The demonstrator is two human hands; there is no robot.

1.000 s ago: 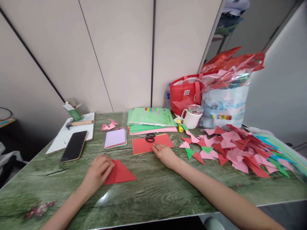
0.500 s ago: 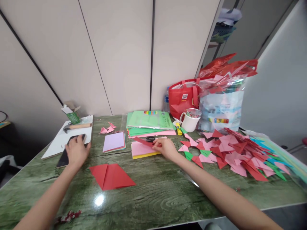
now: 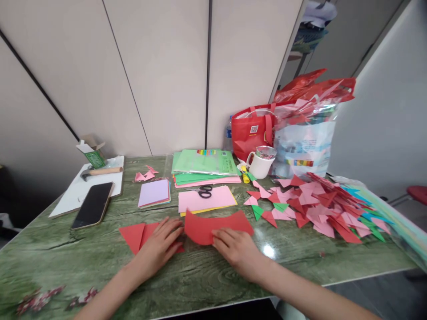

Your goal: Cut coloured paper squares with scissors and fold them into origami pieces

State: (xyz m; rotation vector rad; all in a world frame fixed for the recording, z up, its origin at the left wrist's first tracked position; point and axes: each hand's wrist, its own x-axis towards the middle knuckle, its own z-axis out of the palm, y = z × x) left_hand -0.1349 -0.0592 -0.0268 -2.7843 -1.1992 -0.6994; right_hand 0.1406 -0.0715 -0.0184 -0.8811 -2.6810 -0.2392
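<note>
My right hand (image 3: pixel 235 246) pinches the near edge of a curved red paper sheet (image 3: pixel 213 224), whose left end lifts off the table. My left hand (image 3: pixel 162 242) lies with outstretched fingers over a folded red paper (image 3: pixel 131 235) and covers part of it. Its fingertips come close to the left end of the sheet. Just beyond the sheet is a stack of pink and yellow paper (image 3: pixel 220 200) with black-handled scissors (image 3: pixel 204 191) on top. A smaller stack of square paper (image 3: pixel 154 193), lilac uppermost, sits to its left.
A phone (image 3: pixel 93 205), a hammer (image 3: pixel 102 172) and a green box (image 3: pixel 93 154) are at the left. Green paper packs (image 3: pixel 205 163) lie at the back, near a white mug (image 3: pixel 262 165) and a red bag (image 3: pixel 251 135). Folded paper pieces (image 3: pixel 313 202) are heaped at the right.
My left hand has left the phone and moved right onto the folded red paper. My right hand has brought the red sheet from the pink stack toward me. The view has shifted slightly.
</note>
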